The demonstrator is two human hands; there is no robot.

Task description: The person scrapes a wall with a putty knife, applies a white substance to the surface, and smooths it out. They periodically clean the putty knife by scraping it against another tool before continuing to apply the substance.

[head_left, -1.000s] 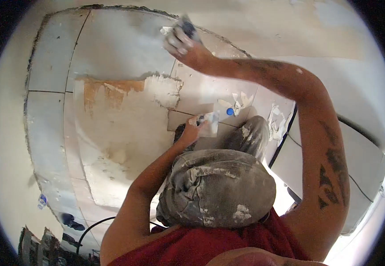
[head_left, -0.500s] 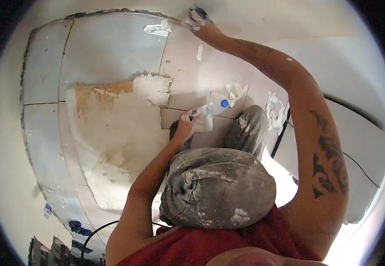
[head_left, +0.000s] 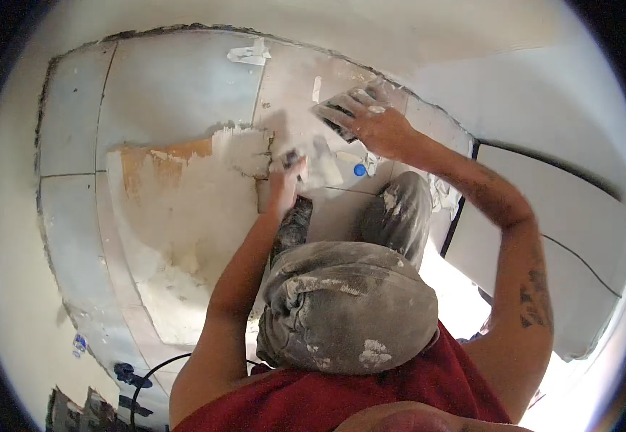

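My left hand (head_left: 288,178) is closed on the handle of a scraper with a pale, motion-blurred blade (head_left: 320,167), low over the floor tiles in front of my knees. Up and to the right of it, my right hand (head_left: 379,128) is wrapped over a dark-backed, dusty flat tool (head_left: 336,119), its fingers spread along the top. The two tools are apart. Just below my right hand, a blue cap (head_left: 359,170) lies beside pale scraps (head_left: 372,164).
A rough-edged plaster patch (head_left: 183,230) with an orange-brown strip (head_left: 169,156) covers the left floor. Grey-blue tiles (head_left: 176,79) meet the wall behind. Torn white scraps (head_left: 251,53), a bottle (head_left: 79,344) and a black cable (head_left: 143,381) lie around. White panels (head_left: 529,209) stand at right.
My right hand has come down from the wall edge toward my left hand, with its tool. My left hand has shifted slightly left and up, and its scraper has turned.
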